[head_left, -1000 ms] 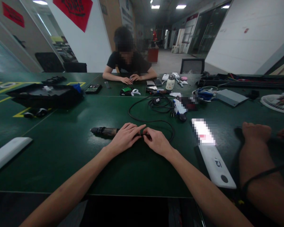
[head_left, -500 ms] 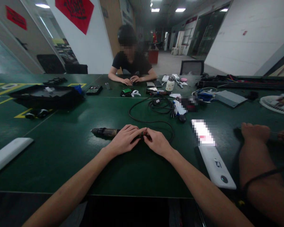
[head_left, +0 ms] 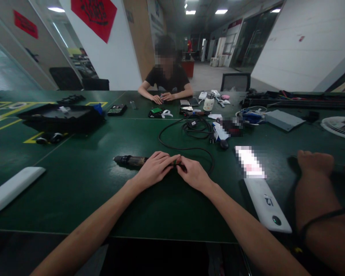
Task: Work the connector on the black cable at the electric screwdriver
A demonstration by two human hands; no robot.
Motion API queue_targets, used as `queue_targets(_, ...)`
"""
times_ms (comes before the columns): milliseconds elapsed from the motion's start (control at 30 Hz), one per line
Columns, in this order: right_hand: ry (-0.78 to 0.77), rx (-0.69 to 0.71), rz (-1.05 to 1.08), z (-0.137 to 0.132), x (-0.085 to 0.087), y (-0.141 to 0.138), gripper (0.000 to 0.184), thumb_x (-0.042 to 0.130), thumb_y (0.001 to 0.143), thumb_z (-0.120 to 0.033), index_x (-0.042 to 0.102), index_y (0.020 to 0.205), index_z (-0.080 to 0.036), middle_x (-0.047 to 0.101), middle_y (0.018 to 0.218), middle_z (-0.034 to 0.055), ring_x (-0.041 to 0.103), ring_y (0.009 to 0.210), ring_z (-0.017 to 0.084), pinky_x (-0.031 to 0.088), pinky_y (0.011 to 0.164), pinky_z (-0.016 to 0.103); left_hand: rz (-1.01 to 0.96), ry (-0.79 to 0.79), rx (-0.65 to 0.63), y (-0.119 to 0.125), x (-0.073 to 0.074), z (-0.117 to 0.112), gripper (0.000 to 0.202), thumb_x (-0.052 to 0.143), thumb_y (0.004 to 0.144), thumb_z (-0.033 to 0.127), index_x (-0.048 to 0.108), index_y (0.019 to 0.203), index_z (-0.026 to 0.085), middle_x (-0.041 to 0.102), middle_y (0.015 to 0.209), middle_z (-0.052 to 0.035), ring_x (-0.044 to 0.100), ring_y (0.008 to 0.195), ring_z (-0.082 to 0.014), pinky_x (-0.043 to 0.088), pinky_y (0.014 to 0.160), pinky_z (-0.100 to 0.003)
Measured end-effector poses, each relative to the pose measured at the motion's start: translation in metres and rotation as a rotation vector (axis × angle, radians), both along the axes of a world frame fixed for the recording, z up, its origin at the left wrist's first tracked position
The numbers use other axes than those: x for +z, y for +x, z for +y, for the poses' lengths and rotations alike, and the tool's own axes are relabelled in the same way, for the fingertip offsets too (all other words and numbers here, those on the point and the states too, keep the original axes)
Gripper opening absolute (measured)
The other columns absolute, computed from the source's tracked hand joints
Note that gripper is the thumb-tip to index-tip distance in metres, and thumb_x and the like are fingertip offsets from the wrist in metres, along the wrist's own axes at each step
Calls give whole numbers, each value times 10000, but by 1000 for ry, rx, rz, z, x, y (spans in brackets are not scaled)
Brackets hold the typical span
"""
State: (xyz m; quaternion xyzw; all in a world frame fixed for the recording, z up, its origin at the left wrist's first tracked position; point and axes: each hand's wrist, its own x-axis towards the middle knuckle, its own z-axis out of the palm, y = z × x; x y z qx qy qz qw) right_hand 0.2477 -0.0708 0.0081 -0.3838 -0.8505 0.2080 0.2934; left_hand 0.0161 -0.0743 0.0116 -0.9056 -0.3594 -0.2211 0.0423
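Observation:
A dark electric screwdriver [head_left: 135, 161] lies on the green table, its narrow tip pointing left. My left hand [head_left: 153, 170] is wrapped over the rear half of its body and hides that part. At the tail end, my right hand [head_left: 194, 173] is closed with thumb and fingers pinched together around the end where the cord leaves. The two hands' fingertips nearly meet. A black power cord [head_left: 199, 148] curves from behind my right hand to a loose coil farther back on the table.
A black tray [head_left: 60, 119] stands at left, near a white device [head_left: 17, 188]. Right of my hands lies a white device marked 12 [head_left: 266, 203], beside another person's arm [head_left: 316, 188]. A person [head_left: 168, 76] sits opposite, near a patterned bottle [head_left: 208, 102].
The whole view has shifted slightly. My hands stay on the screwdriver with almost the same grip. The person opposite has moved their hands and head a little.

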Motion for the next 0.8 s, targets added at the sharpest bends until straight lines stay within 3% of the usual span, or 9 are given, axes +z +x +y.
queue_targets(233, -2, -5, 5, 2, -3, -1, 99, 615, 987, -160, 588, 1061, -218, 678, 962, 25, 630, 782, 164, 465, 739, 277, 3, -8, -10, 2, 2, -1, 640, 550, 1034, 263, 305, 1625, 242, 668, 1295, -91, 593, 1241, -251, 424, 1121, -465)
queue_targets(433, 0, -4, 2, 1, -2, 0, 84, 607, 998, -173, 592, 1068, -217, 678, 953, 25, 626, 762, 162, 458, 707, 274, 5, 14, 5, 2, 2, 0, 628, 542, 1045, 304, 308, 1624, 234, 691, 1203, -87, 620, 1179, -258, 454, 1082, -467)
queue_targets(567, 6, -3, 3, 1, -1, 0, 91, 610, 996, -175, 599, 1082, -207, 686, 986, 39, 638, 798, 169, 472, 750, 286, 27, 28, -51, 1, 1, 0, 596, 493, 1052, 234, 317, 1621, 247, 677, 1261, -83, 615, 1210, -236, 411, 1152, -477)
queue_targets(800, 0, -4, -6, 1, 1, 0, 86, 605, 996, -174, 600, 1075, -208, 686, 976, 39, 640, 792, 174, 473, 729, 287, 15, 32, 7, 3, 2, -1, 668, 571, 1023, 281, 301, 1632, 233, 688, 1226, -80, 618, 1206, -248, 423, 1153, -491)
